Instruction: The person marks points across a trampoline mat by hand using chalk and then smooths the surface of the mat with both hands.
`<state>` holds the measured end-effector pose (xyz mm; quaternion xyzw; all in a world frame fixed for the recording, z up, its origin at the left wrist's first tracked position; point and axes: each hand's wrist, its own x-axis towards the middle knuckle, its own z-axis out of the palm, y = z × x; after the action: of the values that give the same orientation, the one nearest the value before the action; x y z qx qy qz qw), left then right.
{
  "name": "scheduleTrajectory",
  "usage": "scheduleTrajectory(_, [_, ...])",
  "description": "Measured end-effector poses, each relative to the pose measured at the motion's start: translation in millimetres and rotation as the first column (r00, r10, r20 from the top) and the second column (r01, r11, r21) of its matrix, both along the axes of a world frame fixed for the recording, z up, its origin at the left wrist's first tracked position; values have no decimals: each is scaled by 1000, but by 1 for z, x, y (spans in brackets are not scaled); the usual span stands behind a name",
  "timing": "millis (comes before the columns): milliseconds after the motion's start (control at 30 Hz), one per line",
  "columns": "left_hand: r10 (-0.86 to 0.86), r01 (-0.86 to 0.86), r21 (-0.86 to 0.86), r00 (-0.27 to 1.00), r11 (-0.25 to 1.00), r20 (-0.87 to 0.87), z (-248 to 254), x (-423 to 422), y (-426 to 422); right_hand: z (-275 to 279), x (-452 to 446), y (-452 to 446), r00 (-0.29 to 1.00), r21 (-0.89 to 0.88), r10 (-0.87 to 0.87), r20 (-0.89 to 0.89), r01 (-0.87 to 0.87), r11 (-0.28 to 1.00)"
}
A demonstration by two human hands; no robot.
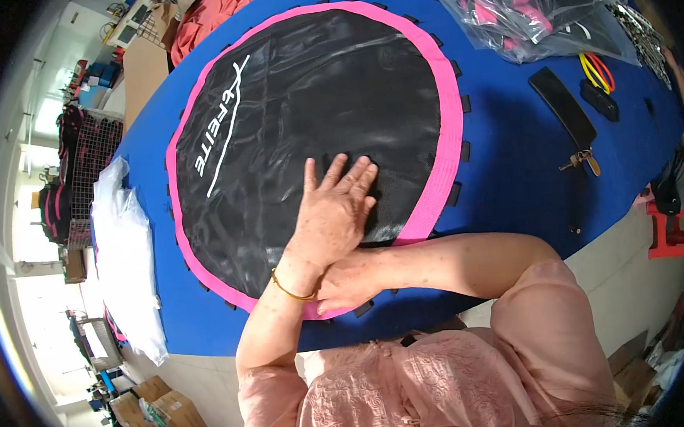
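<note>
A round black mat (305,99) with a wide pink border (452,130), white lettering and small black tabs around its rim lies spread on the blue table. My left hand (334,218), with a gold bangle at its wrist, rests flat on the black fabric near the front, its fingers apart. My right hand (353,279) crosses beside and partly under my left wrist. It lies low over the front of the mat, fingertips at the pink border. Part of it is hidden by the left wrist, but the fingers that show look laid out, with nothing visible in them.
The blue table cover (511,197) carries a clear bag (537,18) of pink and black parts, a black pouch (565,109), coloured loops (598,72) and metal springs (638,32). White plastic sheeting (128,263) hangs at the left. A red stool (673,231) stands right.
</note>
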<state>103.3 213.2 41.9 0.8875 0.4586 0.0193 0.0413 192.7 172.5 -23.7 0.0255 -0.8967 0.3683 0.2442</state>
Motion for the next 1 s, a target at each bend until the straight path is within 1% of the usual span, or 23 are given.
scheduleTrajectory(33, [21, -21, -4, 1000, 1000, 0, 2, -3, 1, 6, 2, 2, 997, 8, 18, 76, -19, 1000])
scheduleTrajectory(67, [43, -43, -7, 999, 999, 0, 3, -5, 2, 6, 3, 2, 997, 7, 15, 75, -15, 1000])
scheduleTrajectory(133, [40, -40, -14, 999, 999, 25, 2, -4, 1, 5, 4, 1, 999, 27, -38, -21, 38, 999])
scheduleTrajectory(167, [11, -10, -18, 999, 1000, 37, 1, -1, -1, -6, -1, -3, 999, 29, -36, -22, 37, 999])
scheduleTrajectory(200, [-18, 19, -21, 999, 1000, 48, 2, 3, -4, -26, -9, -9, 1000, -42, 4, -26, -5, 999])
scheduleTrajectory(233, [-35, 39, -48, 996, 998, 83, 3, 9, -6, -32, -13, -10, 999, -112, 44, -32, -48, 993])
scheduleTrajectory(267, [-36, 41, -59, 997, 997, 72, 3, 14, -7, -39, -15, -12, 998, -107, 47, -31, -51, 993])
scheduleTrajectory(333, [-42, 43, -28, 998, 999, 50, 2, 11, -6, -37, -14, -11, 997, 17, 55, 60, -56, 998])
scheduleTrajectory(367, [-10, 12, -24, 998, 1000, 64, 1, 8, -6, -37, -14, -11, 997, 17, 57, 59, -58, 998])
scheduleTrajectory(400, [21, -20, -20, 997, 1000, 78, -1, 2, -3, -28, -11, -8, 999, 11, 23, 32, -23, 1000])
scheduleTrajectory(433, [55, -56, 16, 997, 998, 58, -4, -6, -1, -16, -8, -4, 1000, 4, -12, 6, 12, 1000])
scheduleTrajectory(467, [103, -103, 26, 994, 994, 34, -4, -15, 2, -4, -3, 0, 1000, 3, -10, 3, 10, 1000])
scheduleTrajectory(533, [173, -172, 88, 985, 981, -4, -8, -36, 10, 21, 5, 8, 967, -36, 83, 240, -77, 996])
scheduleTrajectory(567, [209, -206, 111, 978, 972, -16, -10, -48, 14, -8, -1, 1, 1000, 36, -3, -31, 4, 999])
scheduleTrajectory(600, [245, -239, 134, 969, 962, -26, -13, -60, 18, -7, -1, 2, 999, 38, 1, -33, 0, 999])
scheduleTrajectory(667, [312, -302, 165, 950, 939, -34, -21, -84, 28, -3, 0, 5, 999, 45, 39, 18, -40, 998])
scheduleTrajectory(733, [395, -383, 177, 918, 907, -38, -20, -94, 31, -3, 0, 6, 999, 41, 48, 12, -49, 998])
scheduleTrajectory(767, [410, -397, 166, 911, 903, -49, -21, -96, 31, -3, 0, 7, 999, 36, 54, 4, -54, 998])
scheduleTrajectory(800, [409, -397, 165, 911, 903, -48, -23, -95, 31, -3, 0, 7, 999, 36, 53, 4, -54, 998])
scheduleTrajectory(900, [387, -388, 133, 921, 912, 39, -29, -87, 32, -3, 0, 7, 999, 37, 54, -7, -54, 998])
scheduleTrajectory(1000, [360, -361, 151, 932, 920, 33, -28, -84, 35, -3, 0, 7, 998, 32, 57, 11, -57, 998])
